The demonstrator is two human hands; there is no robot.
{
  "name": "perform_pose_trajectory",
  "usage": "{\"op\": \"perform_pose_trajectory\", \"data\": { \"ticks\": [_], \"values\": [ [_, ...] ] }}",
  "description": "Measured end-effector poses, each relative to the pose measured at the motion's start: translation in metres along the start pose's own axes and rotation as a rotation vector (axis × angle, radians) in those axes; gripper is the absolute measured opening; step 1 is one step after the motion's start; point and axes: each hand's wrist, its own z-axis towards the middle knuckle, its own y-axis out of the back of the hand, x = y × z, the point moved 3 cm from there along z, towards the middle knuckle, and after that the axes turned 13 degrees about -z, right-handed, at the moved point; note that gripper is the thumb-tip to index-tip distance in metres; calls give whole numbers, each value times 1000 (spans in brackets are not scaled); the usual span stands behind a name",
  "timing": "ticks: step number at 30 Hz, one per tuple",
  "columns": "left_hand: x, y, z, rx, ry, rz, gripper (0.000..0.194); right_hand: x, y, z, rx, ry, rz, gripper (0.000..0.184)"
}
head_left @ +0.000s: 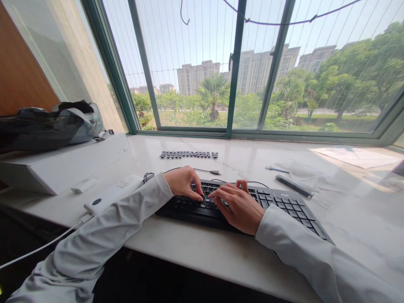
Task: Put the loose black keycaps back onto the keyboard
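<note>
A black keyboard lies on the pale marble-patterned sill under both hands. Part of its left half shows bare key sockets, while the right end carries its keys. My left hand bends over the letter area, thumb and forefinger pinched at the keys; whatever lies between the tips is too small to make out. Just right of it, my right hand rests over the keyboard with its fingers stretched out and apart, the forefinger touching near the left fingertips. Behind the keyboard, loose keycaps lie in rows.
A USB cable runs behind the keyboard. At left are a white power bank with a cord and a white box bearing a dark bag. Rightward lie a blue stick-like tool, a black strip-like bundle and paper.
</note>
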Motion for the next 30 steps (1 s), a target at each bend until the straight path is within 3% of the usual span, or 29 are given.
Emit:
{"op": "perform_pose_trajectory", "data": {
  "ticks": [16,20,24,30],
  "values": [
    [-29,-3,6,91,-53,260,6,6,-3,0,31,141,-115,25],
    [-17,-3,6,69,0,105,10,6,-3,1,37,147,-126,24],
    [4,-1,6,69,141,-109,23,6,-2,2,18,157,-138,21],
    [24,0,11,120,308,-199,36,8,-2,4,-1,195,-190,19]
  ]
}}
